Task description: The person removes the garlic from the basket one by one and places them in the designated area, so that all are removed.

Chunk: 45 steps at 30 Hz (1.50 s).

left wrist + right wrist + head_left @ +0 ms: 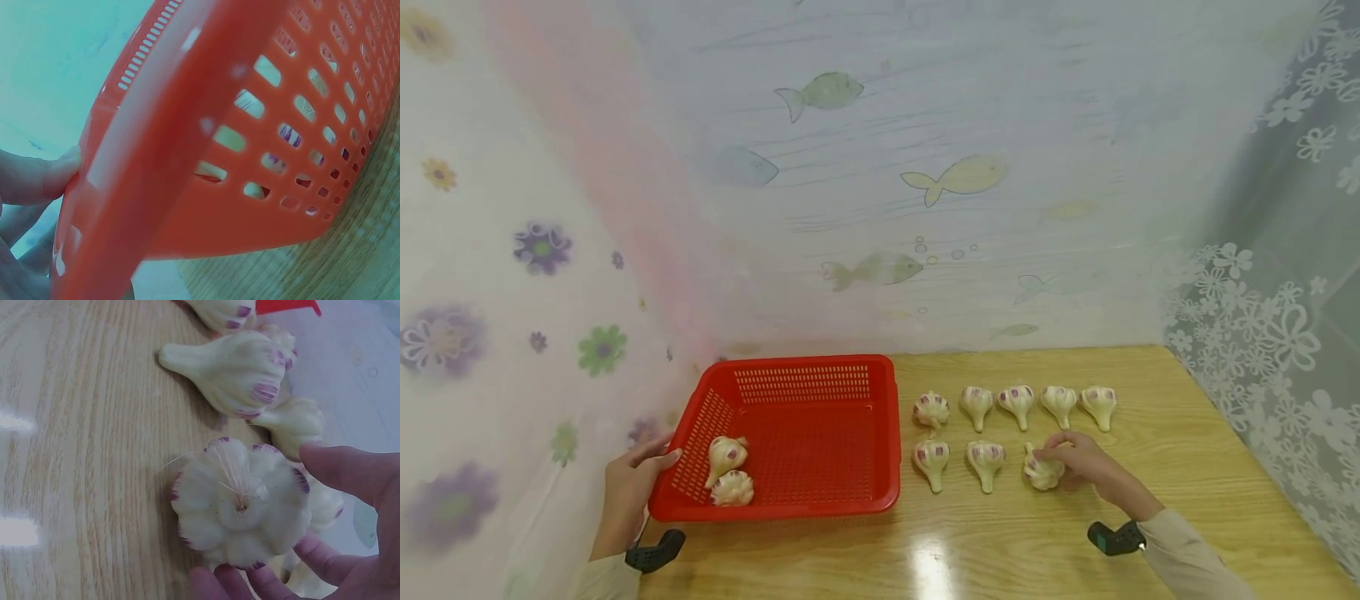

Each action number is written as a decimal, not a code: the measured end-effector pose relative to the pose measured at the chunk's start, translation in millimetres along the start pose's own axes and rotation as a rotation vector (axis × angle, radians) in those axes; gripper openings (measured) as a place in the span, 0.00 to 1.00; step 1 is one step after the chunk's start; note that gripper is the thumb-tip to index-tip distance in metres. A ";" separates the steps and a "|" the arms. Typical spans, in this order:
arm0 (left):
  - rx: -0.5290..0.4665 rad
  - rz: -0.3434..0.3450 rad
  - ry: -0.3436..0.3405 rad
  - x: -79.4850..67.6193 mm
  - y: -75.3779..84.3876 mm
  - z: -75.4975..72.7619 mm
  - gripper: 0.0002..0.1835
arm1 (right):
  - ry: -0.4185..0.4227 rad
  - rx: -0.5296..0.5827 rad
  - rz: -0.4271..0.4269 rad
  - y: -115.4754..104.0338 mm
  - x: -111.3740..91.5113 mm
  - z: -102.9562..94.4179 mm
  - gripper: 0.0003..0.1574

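Observation:
My left hand (628,492) grips the left rim of a red plastic basket (775,510), thumb over the edge. Through the slots of its side wall, the left wrist view shows pale, purple-marked pieces. Two garlic bulbs (732,488) lie inside the basket at the left. On the right, my right hand (1082,464) holds a garlic bulb (240,503) at the end of the front row, thumb on one side and fingers curled below. Its root end faces the right wrist camera. Beside it lie two more front-row bulbs (986,463).
A back row of several garlic bulbs (1017,406) lies behind the front row, right of the basket. The wooden table (820,558) meets a curtain (970,308) printed with fish at the back. Flowered sheets hang along both sides.

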State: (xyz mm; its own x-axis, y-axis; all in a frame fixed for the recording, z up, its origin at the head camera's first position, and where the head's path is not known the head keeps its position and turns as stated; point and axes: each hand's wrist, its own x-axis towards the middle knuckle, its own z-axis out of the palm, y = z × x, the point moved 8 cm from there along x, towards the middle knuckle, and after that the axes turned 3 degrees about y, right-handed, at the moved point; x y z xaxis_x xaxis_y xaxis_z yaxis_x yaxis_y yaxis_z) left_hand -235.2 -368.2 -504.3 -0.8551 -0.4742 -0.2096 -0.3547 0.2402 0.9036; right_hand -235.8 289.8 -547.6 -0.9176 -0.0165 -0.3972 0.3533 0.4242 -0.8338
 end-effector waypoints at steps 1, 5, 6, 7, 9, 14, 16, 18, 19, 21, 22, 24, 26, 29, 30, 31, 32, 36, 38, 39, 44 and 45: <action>-0.002 -0.002 -0.002 0.2 -0.5 0.2 0.29 | 0.003 0.001 0.000 -0.3 0.1 -0.8 0.25; 0.007 -0.005 -0.007 0.2 -1.2 1.0 0.28 | 0.001 0.001 -0.008 -2.2 1.0 -3.9 0.24; 0.008 -0.004 -0.008 0.1 -1.1 1.2 0.28 | -0.002 0.000 -0.012 -3.1 1.1 -4.4 0.24; 0.010 -0.003 -0.008 -0.1 -1.0 1.3 0.28 | -0.001 0.003 -0.010 -4.0 1.3 -5.1 0.23; 0.011 0.000 -0.011 -0.4 -0.5 1.5 0.28 | -0.001 0.001 -0.011 -6.8 1.5 -6.7 0.24; 0.007 0.002 -0.015 -0.7 -0.2 1.7 0.29 | 0.003 -0.003 -0.035 -20.9 1.4 -11.3 0.26; 0.006 0.003 -0.015 -0.3 -0.1 1.6 0.29 | 0.004 -0.008 -0.050 -27.9 0.5 -12.1 0.27; 0.003 0.006 -0.016 0.4 0.2 1.4 0.29 | 0.004 -0.017 -0.068 -35.4 -0.3 -11.9 0.28; 0.004 0.008 -0.016 0.8 0.4 1.3 0.29 | 0.004 -0.016 -0.076 -38.9 -0.3 -11.3 0.28; 0.008 0.012 -0.015 1.7 0.3 1.1 0.29 | 0.002 -0.025 -0.087 -46.3 -0.2 -9.1 0.27; 0.010 0.013 -0.015 2.2 0.0 1.1 0.29 | 0.000 -0.031 -0.097 -50.6 0.0 -7.7 0.27; 0.009 0.011 -0.017 3.2 -1.3 1.1 0.29 | -0.007 -0.045 -0.124 -59.9 0.1 -4.5 0.25; 0.005 0.003 -0.018 3.8 -3.0 1.2 0.29 | -0.017 -0.058 -0.142 -69.5 0.0 -0.7 0.23; -0.001 -0.008 -0.018 3.8 -4.7 1.4 0.29 | -0.035 -0.067 -0.179 -85.6 -0.7 4.1 0.22; -0.001 -0.010 -0.015 3.5 -4.7 1.4 0.29 | -0.042 -0.069 -0.186 -90.7 -0.9 5.9 0.22; 0.001 -0.010 -0.014 3.1 -4.8 1.3 0.29 | -0.053 -0.073 -0.198 -96.0 -0.9 7.8 0.22; 0.000 -0.010 -0.012 2.6 -4.6 1.2 0.29 | -0.066 -0.075 -0.210 -101.3 -1.2 9.9 0.22; -0.009 -0.006 -0.010 0.5 -2.2 1.1 0.29 | -0.097 -0.071 -0.254 -121.2 -0.8 17.7 0.23; -0.018 -0.005 -0.010 0.0 -1.1 1.1 0.29 | -0.115 -0.073 -0.275 -131.2 -1.0 22.8 0.23; -0.021 -0.004 -0.011 -0.1 -0.6 1.1 0.29 | -0.120 -0.072 -0.282 -135.7 -0.8 25.4 0.23; -0.028 -0.002 -0.014 0.5 -2.2 1.4 0.29 | -0.175 -0.084 -0.323 -157.7 -1.1 43.1 0.21; -0.026 -0.002 -0.013 0.8 -3.0 1.3 0.29 | -0.182 -0.078 -0.323 -160.8 -0.7 46.8 0.20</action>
State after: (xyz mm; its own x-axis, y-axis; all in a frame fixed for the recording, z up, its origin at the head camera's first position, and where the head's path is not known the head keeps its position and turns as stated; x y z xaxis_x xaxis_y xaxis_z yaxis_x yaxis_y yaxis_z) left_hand -235.4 -368.2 -507.7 -0.8594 -0.4637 -0.2156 -0.3461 0.2170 0.9128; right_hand -283.5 179.3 -431.1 -0.9295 -0.3184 -0.1861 0.0297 0.4384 -0.8983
